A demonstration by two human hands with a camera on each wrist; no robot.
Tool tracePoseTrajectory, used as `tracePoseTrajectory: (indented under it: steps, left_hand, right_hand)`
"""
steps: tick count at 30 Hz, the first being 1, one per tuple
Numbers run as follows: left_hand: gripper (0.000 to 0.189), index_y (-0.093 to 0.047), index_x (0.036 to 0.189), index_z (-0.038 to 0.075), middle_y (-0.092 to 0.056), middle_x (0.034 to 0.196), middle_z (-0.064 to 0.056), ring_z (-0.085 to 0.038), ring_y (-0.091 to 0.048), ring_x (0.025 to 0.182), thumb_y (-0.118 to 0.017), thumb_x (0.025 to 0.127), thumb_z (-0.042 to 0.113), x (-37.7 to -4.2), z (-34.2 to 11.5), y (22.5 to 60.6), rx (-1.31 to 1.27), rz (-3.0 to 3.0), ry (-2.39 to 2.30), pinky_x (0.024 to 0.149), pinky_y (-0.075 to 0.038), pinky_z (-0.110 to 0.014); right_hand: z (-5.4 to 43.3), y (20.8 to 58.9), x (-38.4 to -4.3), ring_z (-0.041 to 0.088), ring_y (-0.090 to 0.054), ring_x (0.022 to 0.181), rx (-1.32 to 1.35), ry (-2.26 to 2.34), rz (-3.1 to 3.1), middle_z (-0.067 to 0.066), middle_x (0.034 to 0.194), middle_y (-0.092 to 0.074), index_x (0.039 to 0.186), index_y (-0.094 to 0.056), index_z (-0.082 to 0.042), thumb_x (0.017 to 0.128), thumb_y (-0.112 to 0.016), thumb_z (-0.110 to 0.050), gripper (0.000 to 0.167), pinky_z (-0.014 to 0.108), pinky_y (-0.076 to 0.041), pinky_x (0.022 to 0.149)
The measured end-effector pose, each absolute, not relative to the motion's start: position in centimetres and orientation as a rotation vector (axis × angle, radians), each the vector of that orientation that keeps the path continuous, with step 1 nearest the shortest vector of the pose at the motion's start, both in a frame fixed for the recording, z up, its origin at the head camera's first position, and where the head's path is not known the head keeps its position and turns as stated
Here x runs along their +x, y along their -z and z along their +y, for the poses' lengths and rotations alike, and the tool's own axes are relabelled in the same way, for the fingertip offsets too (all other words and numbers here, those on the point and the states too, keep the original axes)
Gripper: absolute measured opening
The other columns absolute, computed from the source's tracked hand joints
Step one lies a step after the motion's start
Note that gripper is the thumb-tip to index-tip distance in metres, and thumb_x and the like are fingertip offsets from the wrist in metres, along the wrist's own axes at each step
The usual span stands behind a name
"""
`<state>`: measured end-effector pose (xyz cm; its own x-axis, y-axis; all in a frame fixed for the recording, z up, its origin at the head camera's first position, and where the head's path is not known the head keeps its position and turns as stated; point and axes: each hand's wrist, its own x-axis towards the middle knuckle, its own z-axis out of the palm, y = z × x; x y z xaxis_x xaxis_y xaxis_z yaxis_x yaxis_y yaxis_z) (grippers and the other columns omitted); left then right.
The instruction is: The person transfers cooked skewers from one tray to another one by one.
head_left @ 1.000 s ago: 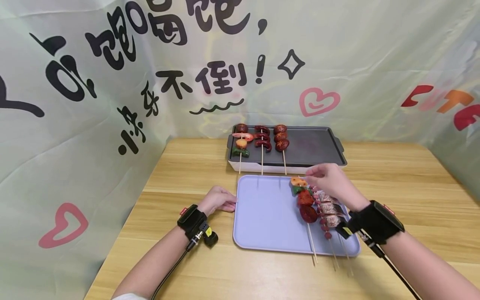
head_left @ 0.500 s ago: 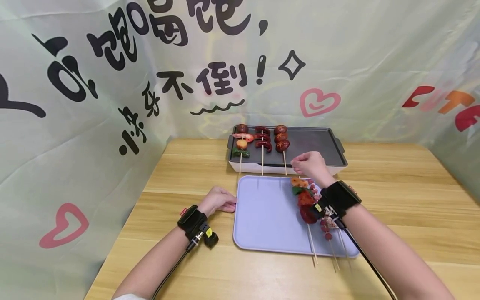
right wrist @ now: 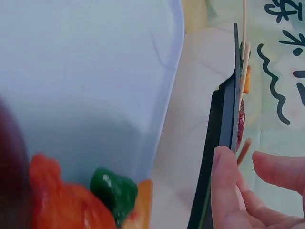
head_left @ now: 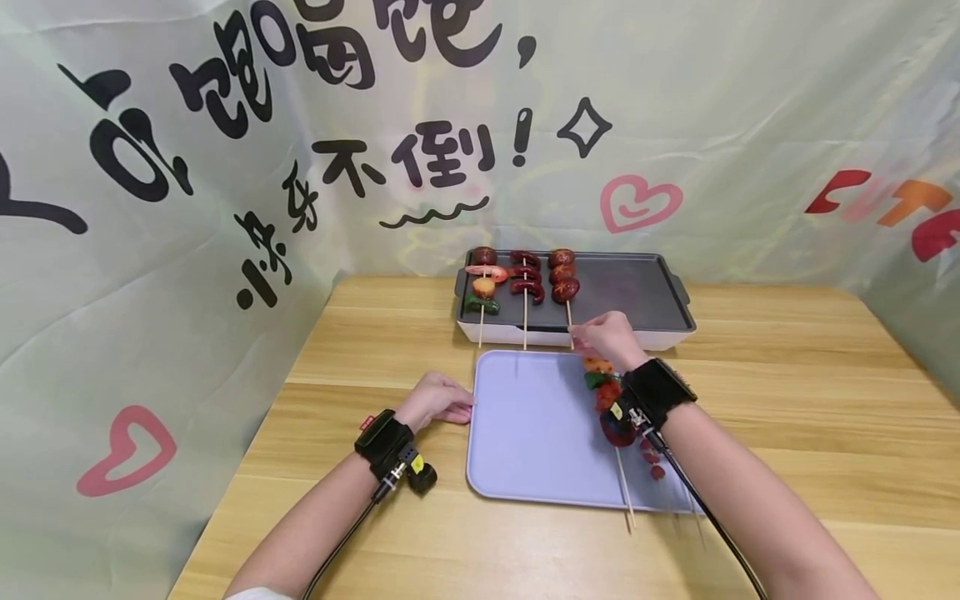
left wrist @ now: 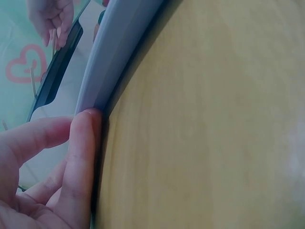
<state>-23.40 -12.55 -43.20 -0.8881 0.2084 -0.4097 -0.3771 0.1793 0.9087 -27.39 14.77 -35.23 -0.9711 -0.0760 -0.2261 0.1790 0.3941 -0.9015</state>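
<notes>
My left hand (head_left: 437,400) pinches the left rim of the lavender tray (head_left: 536,433); in the left wrist view its thumb and fingers (left wrist: 81,152) meet at the tray edge. My right hand (head_left: 611,337) is at the front of the grill pan, fingertips around the lower stick end of the mushroom skewer (head_left: 565,290). In the right wrist view that stick end (right wrist: 245,150) lies between thumb and fingers (right wrist: 224,176), with a gap on the thumb side. On the tray's right, under the right wrist, lie a mixed skewer (head_left: 607,396) and a red-beaded skewer (head_left: 651,454), partly hidden.
The dark grill pan (head_left: 630,287) on its white base stands behind the tray. On its left are a shrimp-and-vegetable skewer (head_left: 483,287) and a dark red curled-piece skewer (head_left: 527,277). A printed cloth (head_left: 712,108) hangs behind the wooden table (head_left: 787,375).
My right hand has moved left from above the tray's right-hand skewers to the mushroom skewer's stick. The left hand stays at the tray rim.
</notes>
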Motion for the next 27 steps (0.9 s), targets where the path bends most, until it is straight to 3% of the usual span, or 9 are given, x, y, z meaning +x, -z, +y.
tracePoseTrajectory:
  steps: [6, 11, 15, 20, 27]
  left_hand:
    - [0.016, -0.061, 0.092, -0.014, -0.064, 0.066, -0.011, -0.015, -0.062, 0.055, -0.063, 0.080, -0.004, -23.4, -12.4, 43.2, -0.177, 2.019, -1.774, 0.062, -0.060, -0.027]
    - [0.014, -0.062, 0.091, -0.013, -0.063, 0.066, -0.011, -0.015, -0.062, 0.055, -0.063, 0.080, -0.004, -23.5, -12.3, 43.3, -0.195, 2.029, -1.766, 0.060, -0.060, -0.026]
    - [0.014, -0.062, 0.090, -0.013, -0.063, 0.065, -0.011, -0.014, -0.062, 0.055, -0.063, 0.080, -0.004, -23.5, -12.3, 43.3, -0.200, 2.032, -1.769, 0.060, -0.059, -0.026]
    - [0.016, -0.061, 0.092, -0.015, -0.063, 0.066, -0.010, -0.014, -0.061, 0.055, -0.063, 0.080, -0.005, -23.5, -12.4, 43.3, -0.178, 2.025, -1.776, 0.061, -0.060, -0.027]
    - [0.019, -0.058, 0.096, -0.019, -0.063, 0.068, -0.013, -0.014, -0.061, 0.057, -0.059, 0.082, -0.006, -21.7, -12.2, 40.4, -0.133, 2.023, -1.772, 0.068, -0.059, -0.030]
  right_hand:
    - [14.5, 35.7, -27.6, 0.009, -0.058, 0.066, 0.125, 1.746, 2.255, 0.006, 0.075, -0.063, 0.112, -0.052, 0.019, 0.091, -0.053, -0.006, 0.033, 0.027, -0.057, 0.079]
    - [14.3, 35.9, -27.4, 0.013, -0.055, 0.066, 0.124, 1.786, 2.233, 0.005, 0.070, -0.060, 0.100, -0.058, 0.014, 0.090, -0.053, -0.006, 0.023, 0.023, -0.056, 0.070]
    - [14.1, 36.0, -27.6, 0.014, -0.055, 0.068, 0.178, 1.799, 2.226, 0.004, 0.072, -0.060, 0.100, -0.059, 0.012, 0.090, -0.053, -0.005, 0.021, 0.024, -0.055, 0.072]
    - [14.1, 36.3, -28.0, 0.013, -0.054, 0.071, 0.238, 1.783, 2.216, 0.003, 0.075, -0.060, 0.114, -0.053, 0.013, 0.092, -0.051, -0.004, 0.028, 0.027, -0.054, 0.081]
    - [14.2, 36.7, -27.9, 0.013, -0.052, 0.074, 0.210, 1.788, 2.201, 0.000, 0.074, -0.059, 0.116, -0.052, 0.013, 0.094, -0.047, -0.006, 0.029, 0.031, -0.051, 0.085]
